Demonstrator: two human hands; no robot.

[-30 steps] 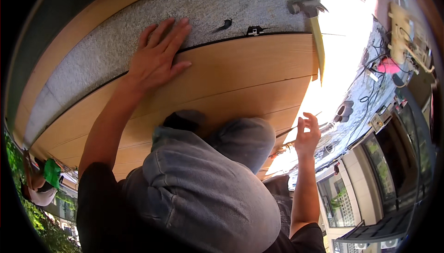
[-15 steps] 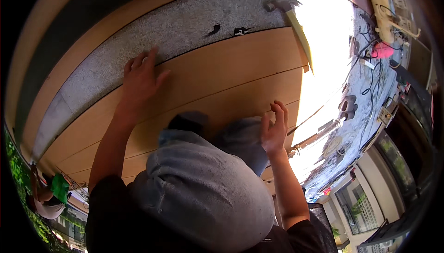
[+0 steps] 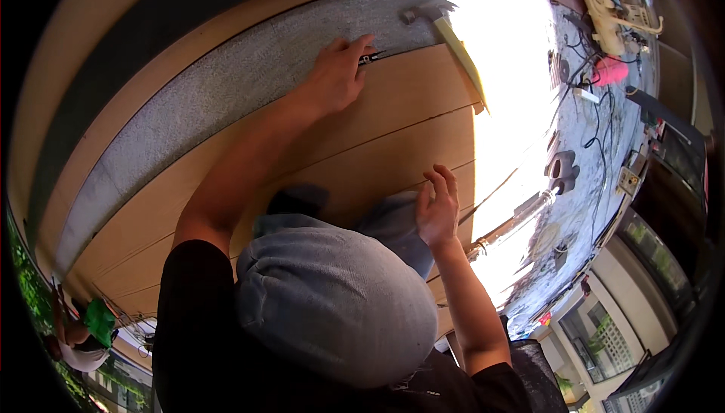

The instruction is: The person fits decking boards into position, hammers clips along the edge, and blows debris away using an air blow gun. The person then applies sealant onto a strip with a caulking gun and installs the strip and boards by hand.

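My left hand (image 3: pixel 336 78) reaches over the far edge of the wood-coloured planks (image 3: pixel 408 88). Its thumb and forefinger stand apart on either side of a small black-and-silver metal clip (image 3: pixel 368 58) at that edge; whether they touch it I cannot tell. Above the planks near my right knee hovers my right hand (image 3: pixel 439 209), fingers loosely bent and apart, holding nothing. A claw hammer (image 3: pixel 462 56) with a yellow handle lies at the planks' right end, its head on the grey concrete strip (image 3: pixel 226 65).
Beyond the concrete runs a long board (image 3: pixel 136 80) with a dark band behind it. To the right are a sunlit floor with black cables (image 3: pixel 596 122), a pink object (image 3: pixel 610 71) and a cream-coloured tool (image 3: pixel 604 12). Another person (image 3: pixel 79 345) is at the far left.
My left hand has moved right along the planks' far edge to the metal clip. It now covers the spot where a small black piece lay. My right hand has barely moved.
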